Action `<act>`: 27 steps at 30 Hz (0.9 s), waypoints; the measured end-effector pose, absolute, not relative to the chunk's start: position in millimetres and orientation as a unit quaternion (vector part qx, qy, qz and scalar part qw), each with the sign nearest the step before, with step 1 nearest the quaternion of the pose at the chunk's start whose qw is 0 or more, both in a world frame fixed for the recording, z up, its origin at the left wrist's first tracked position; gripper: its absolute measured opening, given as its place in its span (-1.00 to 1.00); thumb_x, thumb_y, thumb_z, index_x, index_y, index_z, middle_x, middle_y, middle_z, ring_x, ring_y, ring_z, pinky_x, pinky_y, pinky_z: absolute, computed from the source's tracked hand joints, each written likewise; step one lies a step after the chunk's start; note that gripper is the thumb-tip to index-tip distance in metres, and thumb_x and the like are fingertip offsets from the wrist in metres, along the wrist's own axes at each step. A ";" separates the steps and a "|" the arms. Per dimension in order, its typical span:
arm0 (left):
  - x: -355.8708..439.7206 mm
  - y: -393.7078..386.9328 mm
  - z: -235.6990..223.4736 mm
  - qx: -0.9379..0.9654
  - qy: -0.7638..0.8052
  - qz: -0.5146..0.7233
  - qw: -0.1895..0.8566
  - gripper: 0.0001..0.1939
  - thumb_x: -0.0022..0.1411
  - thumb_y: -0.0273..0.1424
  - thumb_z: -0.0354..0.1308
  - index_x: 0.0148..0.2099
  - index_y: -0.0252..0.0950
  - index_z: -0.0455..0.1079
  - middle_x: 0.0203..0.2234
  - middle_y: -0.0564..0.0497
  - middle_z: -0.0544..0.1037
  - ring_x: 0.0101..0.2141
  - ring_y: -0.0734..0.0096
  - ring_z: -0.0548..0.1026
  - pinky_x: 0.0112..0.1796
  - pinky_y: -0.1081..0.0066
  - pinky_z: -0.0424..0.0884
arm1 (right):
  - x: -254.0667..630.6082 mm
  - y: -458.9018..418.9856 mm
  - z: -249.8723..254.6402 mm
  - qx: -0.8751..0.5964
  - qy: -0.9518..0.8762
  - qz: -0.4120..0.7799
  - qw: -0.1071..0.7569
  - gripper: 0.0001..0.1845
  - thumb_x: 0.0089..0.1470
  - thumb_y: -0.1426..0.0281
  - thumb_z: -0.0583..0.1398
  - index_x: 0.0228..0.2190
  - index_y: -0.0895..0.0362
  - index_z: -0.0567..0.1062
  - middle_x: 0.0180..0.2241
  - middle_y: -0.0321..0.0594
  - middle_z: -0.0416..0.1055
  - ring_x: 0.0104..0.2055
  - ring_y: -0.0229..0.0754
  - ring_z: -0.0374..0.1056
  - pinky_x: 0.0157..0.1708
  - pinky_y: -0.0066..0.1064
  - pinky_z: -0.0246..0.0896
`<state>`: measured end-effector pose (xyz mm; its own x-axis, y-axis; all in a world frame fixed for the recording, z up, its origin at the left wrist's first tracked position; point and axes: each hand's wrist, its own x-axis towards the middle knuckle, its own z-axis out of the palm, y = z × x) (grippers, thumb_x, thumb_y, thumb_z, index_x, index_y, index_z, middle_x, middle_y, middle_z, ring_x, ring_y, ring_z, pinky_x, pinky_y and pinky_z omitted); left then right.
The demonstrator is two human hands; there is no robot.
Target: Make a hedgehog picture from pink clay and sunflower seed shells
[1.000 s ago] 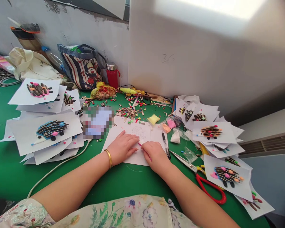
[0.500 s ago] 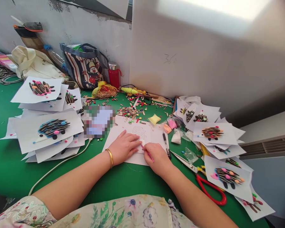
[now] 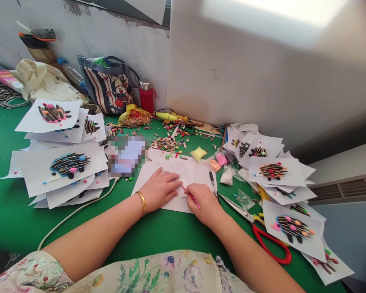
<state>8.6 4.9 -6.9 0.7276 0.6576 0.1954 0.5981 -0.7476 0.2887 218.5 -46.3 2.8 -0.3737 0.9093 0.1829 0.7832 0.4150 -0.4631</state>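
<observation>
Well, white paper (image 3: 144, 173) lies on a green table (image 3: 158, 230) near a scuffed wall (image 3: 149, 42).

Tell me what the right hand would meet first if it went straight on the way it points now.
Probably the fingers of the left hand, just ahead on the paper. The right hand holds a thin pink stick; depth is unclear here, so it might pass slightly above.

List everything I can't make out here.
Head view: lower left of the drawing, covered by the left hand.
Head view: middle of the pink stick, covered by the right hand.
Head view: screen of the phone-like device, blurred by pixelation.
Head view: designs on lower cards in the left card stack, covered by upper ones.
</observation>
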 end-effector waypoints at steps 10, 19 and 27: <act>7.5 4.8 -8.0 0.924 0.339 0.142 0.106 -0.65 0.30 -0.32 0.10 0.12 -0.12 0.39 0.10 -0.09 0.43 0.10 0.13 0.35 0.19 -0.13 0.04 | 222.9 -47.5 10.4 -0.535 -0.794 0.191 0.215 -0.83 -0.01 0.59 0.11 -0.41 0.10 0.43 -0.43 -0.30 0.45 -0.35 -0.20 0.31 -0.27 -0.40 0.12; 8.6 3.6 -6.1 0.924 0.343 0.130 0.105 -0.66 0.32 -0.31 0.08 0.12 -0.09 0.40 0.12 -0.08 0.42 0.10 0.12 0.34 0.19 -0.15 0.04 | 222.8 -48.9 13.4 -0.543 -0.790 0.199 0.203 -0.83 -0.04 0.59 0.11 -0.44 0.11 0.43 -0.47 -0.32 0.43 -0.39 -0.22 0.27 -0.33 -0.42 0.08; 8.7 4.1 -8.8 0.926 0.336 0.145 0.093 -0.67 0.31 -0.33 0.10 0.11 -0.09 0.41 0.09 -0.09 0.43 0.08 0.13 0.37 0.18 -0.15 0.07 | 225.7 -47.8 14.8 -0.557 -0.774 0.231 0.194 -0.84 0.00 0.55 0.10 -0.40 0.10 0.44 -0.40 -0.28 0.47 -0.34 -0.20 0.30 -0.31 -0.42 0.10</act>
<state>8.7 4.1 -8.8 0.7328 0.6485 0.2059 0.5949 -0.7576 0.2686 225.7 -47.8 14.8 -0.3038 0.9518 0.0429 0.7719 0.2723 -0.5745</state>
